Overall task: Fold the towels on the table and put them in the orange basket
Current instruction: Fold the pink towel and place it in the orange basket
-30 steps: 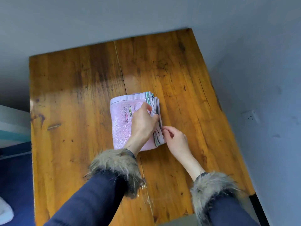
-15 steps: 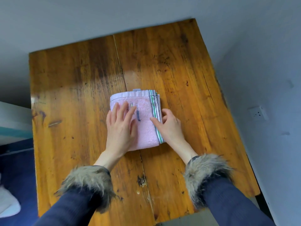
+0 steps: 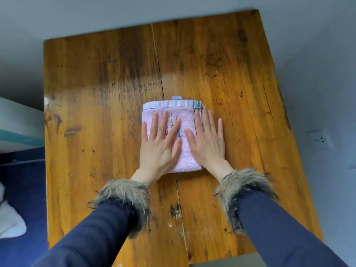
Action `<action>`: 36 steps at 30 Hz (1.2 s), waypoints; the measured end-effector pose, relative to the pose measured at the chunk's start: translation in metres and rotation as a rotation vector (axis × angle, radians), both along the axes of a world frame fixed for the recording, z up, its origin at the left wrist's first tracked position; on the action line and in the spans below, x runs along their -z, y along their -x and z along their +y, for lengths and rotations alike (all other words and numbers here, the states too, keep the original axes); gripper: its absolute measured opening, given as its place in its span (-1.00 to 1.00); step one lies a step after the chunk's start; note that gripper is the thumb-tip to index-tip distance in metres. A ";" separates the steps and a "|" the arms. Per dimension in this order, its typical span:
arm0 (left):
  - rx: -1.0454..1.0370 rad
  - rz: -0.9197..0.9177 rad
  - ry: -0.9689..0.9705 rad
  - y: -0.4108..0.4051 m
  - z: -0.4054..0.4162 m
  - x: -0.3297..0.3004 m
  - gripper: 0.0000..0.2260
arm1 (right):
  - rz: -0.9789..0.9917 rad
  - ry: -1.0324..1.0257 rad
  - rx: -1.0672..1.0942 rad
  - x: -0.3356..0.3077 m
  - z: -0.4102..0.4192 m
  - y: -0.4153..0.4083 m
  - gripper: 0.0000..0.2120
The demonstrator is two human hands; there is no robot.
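Towel (image 3: 184,120) under both flat hands

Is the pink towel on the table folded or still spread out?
Folded: the pink towel is a compact rectangle, layered hem edges at its far side, left hand and right hand pressing it flat.

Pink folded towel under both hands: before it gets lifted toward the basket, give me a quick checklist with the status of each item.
1. Fold finished: the pink terry towel lies as a compact rectangle on the wooden plank table: ok.
2. Edges lined up: the white hem and striped border sit square at the far edge: ok.
3. Left hand lies flat on the towel, fingers straight: ok.
4. Right hand lies flat over the towel's right edge, partly on the table: ok.
5. Grip for lifting: neither hand curls around the towel: not ok.
6. Orange basket: not in the head view: cannot tell.
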State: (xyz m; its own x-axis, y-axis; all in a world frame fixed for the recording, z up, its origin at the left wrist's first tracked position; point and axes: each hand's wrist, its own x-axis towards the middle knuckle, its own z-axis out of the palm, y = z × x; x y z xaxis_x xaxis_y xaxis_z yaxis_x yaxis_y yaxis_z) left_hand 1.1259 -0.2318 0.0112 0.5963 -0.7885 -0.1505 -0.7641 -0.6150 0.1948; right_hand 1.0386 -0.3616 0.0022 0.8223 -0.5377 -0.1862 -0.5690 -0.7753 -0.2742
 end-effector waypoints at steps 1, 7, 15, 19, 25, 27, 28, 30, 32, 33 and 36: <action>0.013 0.016 -0.012 -0.001 0.000 -0.001 -0.51 | 0.028 -0.014 -0.004 -0.003 0.000 -0.001 -0.37; -0.107 0.264 0.347 -0.013 0.014 -0.028 -0.56 | -0.095 -0.289 0.238 -0.031 0.000 0.008 -0.48; -0.833 0.712 0.345 -0.026 0.030 -0.047 -0.58 | -0.026 -0.603 0.653 -0.053 -0.008 -0.001 -0.60; -0.911 0.850 0.319 -0.032 0.025 -0.043 -0.62 | 0.041 -0.582 0.655 -0.050 -0.011 -0.012 -0.58; -0.909 0.936 0.310 -0.039 0.019 -0.043 -0.84 | 0.061 -0.780 0.708 -0.057 -0.016 -0.017 -0.70; -0.913 0.948 0.310 -0.040 0.019 -0.043 -0.83 | 0.034 -0.835 0.706 -0.060 -0.016 -0.018 -0.77; -0.913 0.956 0.316 -0.041 0.019 -0.042 -0.83 | 0.027 -0.837 0.698 -0.062 -0.016 -0.018 -0.77; -0.907 0.977 0.329 -0.041 0.023 -0.042 -0.83 | 0.015 -0.845 0.669 -0.064 -0.015 -0.018 -0.79; -0.916 1.024 0.357 -0.040 0.029 -0.042 -0.87 | 0.015 -0.889 0.637 -0.067 -0.012 -0.017 -0.89; -0.928 1.050 0.376 -0.038 0.033 -0.042 -0.89 | 0.008 -0.903 0.621 -0.070 -0.010 -0.016 -0.92; -0.976 1.098 0.439 -0.033 0.049 -0.050 -0.80 | -0.002 -0.923 0.580 -0.081 -0.002 -0.020 -0.93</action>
State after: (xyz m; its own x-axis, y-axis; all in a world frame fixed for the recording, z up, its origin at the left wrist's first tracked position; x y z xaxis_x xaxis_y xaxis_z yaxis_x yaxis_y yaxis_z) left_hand 1.1585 -0.1824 0.0609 0.6454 -0.2663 -0.7159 0.5289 -0.5204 0.6704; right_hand 1.0584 -0.3635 0.0833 0.4891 -0.4980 -0.7160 -0.7807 0.1161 -0.6140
